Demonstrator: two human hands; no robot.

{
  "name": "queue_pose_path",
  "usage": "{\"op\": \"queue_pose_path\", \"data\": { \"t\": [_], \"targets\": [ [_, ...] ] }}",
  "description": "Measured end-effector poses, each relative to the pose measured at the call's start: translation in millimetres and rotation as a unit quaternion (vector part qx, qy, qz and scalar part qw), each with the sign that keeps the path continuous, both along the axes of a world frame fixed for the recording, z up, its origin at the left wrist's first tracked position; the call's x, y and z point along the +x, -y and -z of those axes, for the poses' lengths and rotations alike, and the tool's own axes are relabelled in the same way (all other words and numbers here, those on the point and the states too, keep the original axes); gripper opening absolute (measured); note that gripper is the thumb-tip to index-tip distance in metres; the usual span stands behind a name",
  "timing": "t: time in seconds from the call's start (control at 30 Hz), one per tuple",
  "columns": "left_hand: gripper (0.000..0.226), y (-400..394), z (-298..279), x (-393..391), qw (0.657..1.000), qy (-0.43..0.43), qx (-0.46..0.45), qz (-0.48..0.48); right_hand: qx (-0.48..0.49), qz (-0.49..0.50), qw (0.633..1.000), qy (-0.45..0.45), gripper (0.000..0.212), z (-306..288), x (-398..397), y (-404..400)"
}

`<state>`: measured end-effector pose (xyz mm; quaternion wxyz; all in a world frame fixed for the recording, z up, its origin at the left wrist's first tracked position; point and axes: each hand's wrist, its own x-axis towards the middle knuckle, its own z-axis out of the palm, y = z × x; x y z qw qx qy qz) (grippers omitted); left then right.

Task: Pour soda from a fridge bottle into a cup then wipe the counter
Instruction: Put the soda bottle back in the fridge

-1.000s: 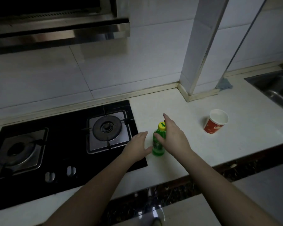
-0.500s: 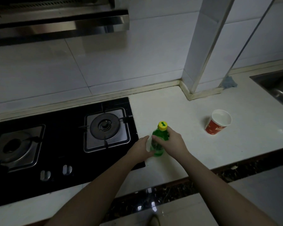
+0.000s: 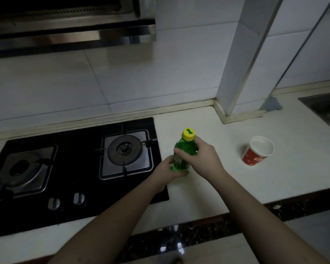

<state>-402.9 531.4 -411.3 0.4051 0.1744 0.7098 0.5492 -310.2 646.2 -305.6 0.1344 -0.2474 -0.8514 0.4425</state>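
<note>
Left hand [image 3: 165,171] and right hand [image 3: 203,159] gripping capped green bottle [image 3: 183,151], cup [image 3: 258,153] nearby

Two bare forearms, no sleeves in view; left hand [image 3: 167,171] and right hand [image 3: 202,159] without gloves, rings, watch or wristband. Short, plain fingernails.

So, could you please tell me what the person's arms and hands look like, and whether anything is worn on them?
Both forearms come in bare from the bottom edge of the picture: no sleeve shows on either. The left hand and the right hand wear no gloves, and no watch, bracelet or ring is visible on them. The light is dim, so finer marks cannot be told.
</note>
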Motion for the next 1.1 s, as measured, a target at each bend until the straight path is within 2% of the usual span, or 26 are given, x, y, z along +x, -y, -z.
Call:
{"op": "queue_pose_path", "data": {
  "t": [0.27, 0.43, 0.73, 0.87, 1.1],
  "targets": [
    [0.069, 33.4, -28.2, -4.1, 0.998, -0.008, 0.033, -0.048, 0.026, -0.082, 0.995, -0.054, 0.046, -33.2, -21.0, 25.4],
    [0.052, 86.3, -43.3, -5.5, 0.991, 0.002, 0.050, -0.128, 0.001, -0.152, 0.986, -0.074, 0.049, -40.6, -46.6, 64.6],
    [0.064, 221.4, -73.6, 3.9, 0.968, -0.030, 0.029, -0.249, 0.018, -0.287, 0.953, -0.092, 0.047, -58.4, -72.2, 178.5],
    [0.056, 276.9, -82.2, 29.3, 0.952, -0.027, 0.036, -0.302, 0.026, -0.341, 0.935, -0.093, 0.047, -68.8, -66.8, 235.6],
    [0.071, 380.7, -88.9, 88.8, 0.918, -0.054, 0.028, -0.393, 0.007, -0.430, 0.898, -0.087, 0.053, -79.4, -32.7, 345.2]
  ]
}}
